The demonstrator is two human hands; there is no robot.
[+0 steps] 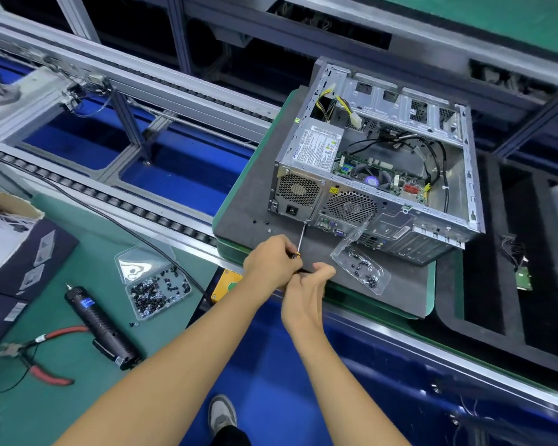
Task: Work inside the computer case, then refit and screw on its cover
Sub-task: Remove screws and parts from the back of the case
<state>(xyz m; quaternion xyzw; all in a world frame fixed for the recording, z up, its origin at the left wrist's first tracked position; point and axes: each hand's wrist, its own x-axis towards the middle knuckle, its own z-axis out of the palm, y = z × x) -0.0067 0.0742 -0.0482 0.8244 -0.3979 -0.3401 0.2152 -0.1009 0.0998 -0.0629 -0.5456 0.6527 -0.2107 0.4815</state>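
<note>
A worker's left hand point(273, 260) curls around the handle of a slim screwdriver point(300, 238), while the right hand point(306, 284), fingers bent, closes in just behind it at 5 o'clock, apparently steadying the handle's butt; exactly what it grasps cannot be told. The shaft runs up toward 1 o'clock, its tip meeting the lower rear edge of the computer case point(377, 169), seemingly at a screw below the power supply point(313, 149). The case lies on its side on a grey foam pad point(248, 201), open side up, so the board and cables stay reachable; no cover is fitted. A clear screw tray point(361, 265) sits at 3 o'clock from the hands, within easy reach. At 9 o'clock lie a second tray of screws point(157, 284), an electric screwdriver point(100, 326) and red-handled pliers point(36, 355).
</note>
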